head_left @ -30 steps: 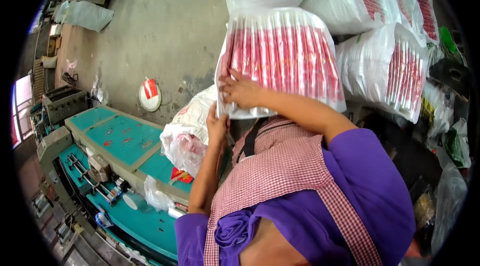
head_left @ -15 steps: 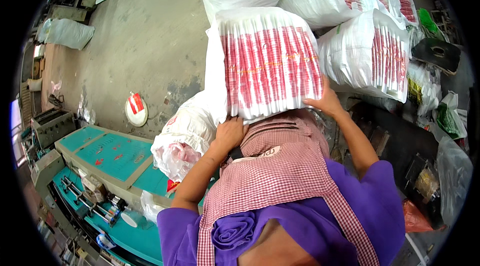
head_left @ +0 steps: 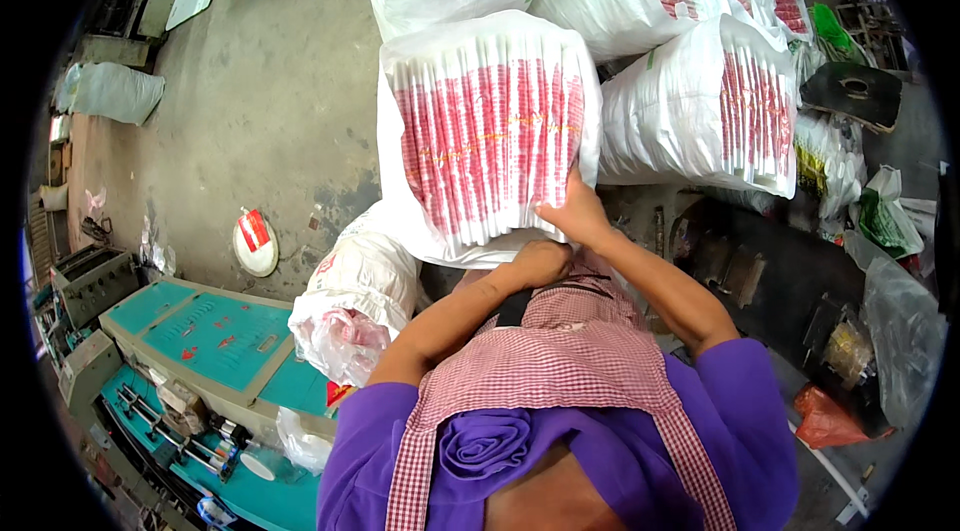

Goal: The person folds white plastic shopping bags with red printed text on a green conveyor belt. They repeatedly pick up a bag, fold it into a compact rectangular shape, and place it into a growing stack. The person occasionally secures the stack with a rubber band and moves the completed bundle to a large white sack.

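A single view came from a wide fisheye camera worn on the person's head, the left one of a pair, and it looked steeply down over the purple shirt and pink checked apron (head_left: pixel 560 371) close beneath it. The forearms entered from the lower edge and reached away toward the top. The near field held the white plastic bundle of red-striped bags (head_left: pixel 490 131); farther up lay the grey concrete floor (head_left: pixel 270 101), and the teal metal machine (head_left: pixel 200 341) sat low on the left. Straight edges bent toward the dark round rim.
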Tool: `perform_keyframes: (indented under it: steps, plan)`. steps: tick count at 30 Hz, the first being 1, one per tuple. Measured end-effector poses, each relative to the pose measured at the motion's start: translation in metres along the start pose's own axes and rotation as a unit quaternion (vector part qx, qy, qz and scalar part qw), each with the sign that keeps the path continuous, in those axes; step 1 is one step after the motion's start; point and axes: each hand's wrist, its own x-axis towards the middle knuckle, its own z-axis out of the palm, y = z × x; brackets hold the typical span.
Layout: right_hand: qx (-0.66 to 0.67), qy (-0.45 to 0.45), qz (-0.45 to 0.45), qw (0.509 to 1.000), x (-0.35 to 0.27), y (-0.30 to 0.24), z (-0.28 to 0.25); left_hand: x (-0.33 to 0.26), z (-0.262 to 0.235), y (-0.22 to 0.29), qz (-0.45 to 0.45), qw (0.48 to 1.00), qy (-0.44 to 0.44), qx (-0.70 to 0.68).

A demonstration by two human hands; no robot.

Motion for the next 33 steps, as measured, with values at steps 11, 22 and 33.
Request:
perform_keyframes:
  steps: [11, 22, 33]
  plan:
    - [-0.088, 0.219, -0.259, 0.936, 0.014, -0.059, -0.054, -0.064, -0.068, 0.069, 0.126, 0.968, 0.218, 0.013]
    - [-0.467, -0.014, -0.366, 0.805, 0.051, 0.004, 0.038, -0.176, 0.021, 0.072, -0.146, 0.780, 0.605, -0.066]
    - [-0.410, 0.010, -0.488, 0.770, 0.078, 0.007, 0.048, -0.070, 0.390, 0.145, -0.534, 0.390, 0.628, -0.410]
